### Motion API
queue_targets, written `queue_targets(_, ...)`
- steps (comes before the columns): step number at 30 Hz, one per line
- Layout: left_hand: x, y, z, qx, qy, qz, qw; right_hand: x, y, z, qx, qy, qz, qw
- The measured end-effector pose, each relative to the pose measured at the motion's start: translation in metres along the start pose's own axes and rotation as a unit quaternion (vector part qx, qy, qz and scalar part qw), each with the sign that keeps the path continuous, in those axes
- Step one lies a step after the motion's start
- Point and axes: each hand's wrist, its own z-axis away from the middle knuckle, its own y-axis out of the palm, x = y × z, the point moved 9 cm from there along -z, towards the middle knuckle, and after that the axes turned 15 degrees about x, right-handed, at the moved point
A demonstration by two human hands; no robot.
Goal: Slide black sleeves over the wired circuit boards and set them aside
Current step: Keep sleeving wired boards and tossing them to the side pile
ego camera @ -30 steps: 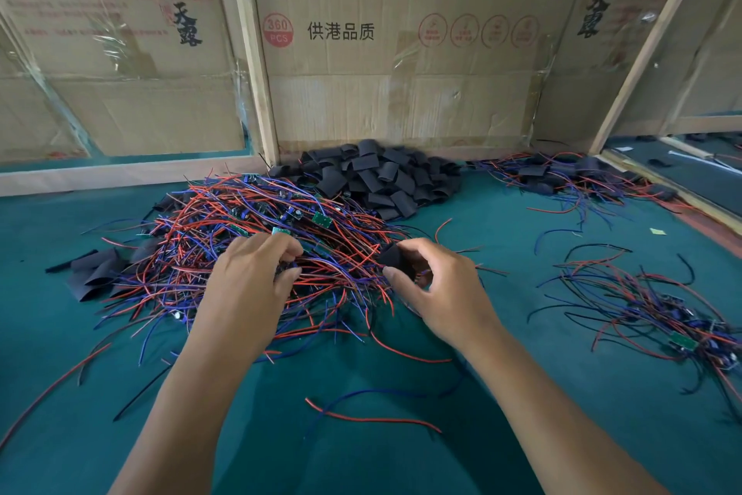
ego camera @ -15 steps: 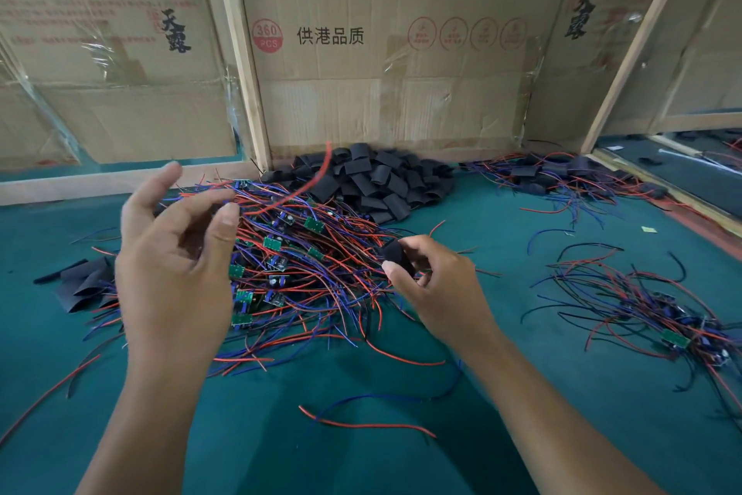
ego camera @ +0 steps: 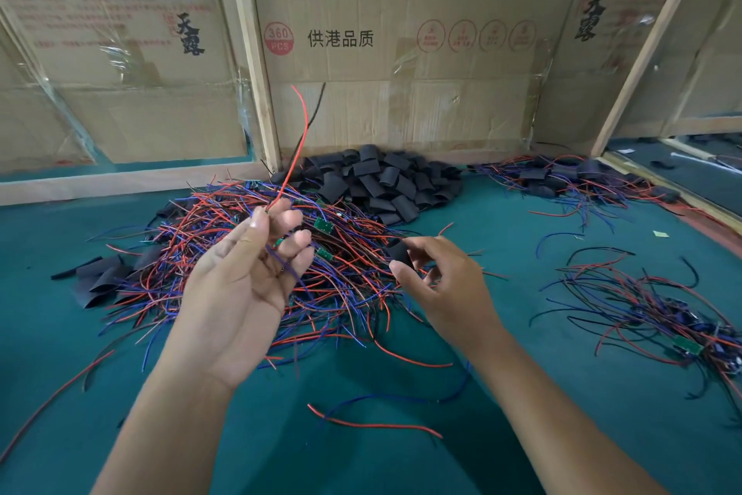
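Note:
My left hand [ego camera: 249,285] is raised above the big tangle of wired circuit boards [ego camera: 225,253], palm up, pinching one wired board by its wires; its red wire [ego camera: 299,141] sticks up and a small green board [ego camera: 280,242] shows between the fingers. To the right, my right hand [ego camera: 445,285] grips a single black sleeve [ego camera: 399,251] between thumb and fingers, apart from the left hand. A heap of loose black sleeves [ego camera: 377,183] lies behind the tangle against the cardboard wall.
A second bundle of wired boards [ego camera: 658,314] lies at the right. More wires mixed with sleeves [ego camera: 562,179] sit at the back right. Flat black sleeves [ego camera: 100,277] lie at the left. Stray wires [ego camera: 373,422] cross the green mat [ego camera: 361,462] near me. Cardboard walls [ego camera: 401,53] close the back.
My left hand has lifted out of the tangle with one wired board, turned palm up and moved toward the right hand. The right hand has kept hold of the black sleeve.

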Motion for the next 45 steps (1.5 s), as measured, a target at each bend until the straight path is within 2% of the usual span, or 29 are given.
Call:
queue_targets(5,0.009,-0.006,-0.003,-0.022,0.023,0.087,0.996,0.007,0.009,-0.002,0.046,-0.017,0.005,0.999)
queue_targets(12,0.005,-0.016,-0.001,-0.072,0.074,0.180,0.978,0.024,0.028,0.004,0.122,-0.087,0.011,0.989)
queue_targets(15,0.000,-0.024,-0.001,-0.084,0.091,0.219,0.968,0.022,0.050,0.006,0.214,-0.073,-0.001,0.974)
queue_targets(18,-0.003,-0.028,-0.001,-0.079,0.100,0.269,0.955,0.023,0.075,0.013,0.329,-0.047,-0.072,0.940)
queue_targets(20,-0.002,-0.029,0.000,-0.076,0.103,0.289,0.949,0.025,0.084,0.017,0.353,-0.039,-0.120,0.927)
queue_targets(24,-0.001,-0.028,-0.001,-0.075,0.105,0.290,0.948,0.029,0.083,0.018,0.350,-0.037,-0.205,0.913)
queue_targets(27,0.000,-0.026,-0.001,-0.069,0.100,0.278,0.953,0.033,0.078,0.017,0.337,-0.044,-0.220,0.914)
queue_targets(36,0.007,-0.019,-0.003,-0.055,0.094,0.224,0.968,0.041,0.062,0.013,0.272,-0.074,-0.177,0.943)
queue_targets(40,0.020,-0.007,-0.003,-0.038,0.067,0.189,0.979,0.043,0.049,0.013,0.206,-0.083,-0.147,0.964)
queue_targets(45,0.034,-0.003,-0.002,-0.006,0.039,0.224,0.974,0.048,0.033,0.011,0.124,-0.116,-0.065,0.983)
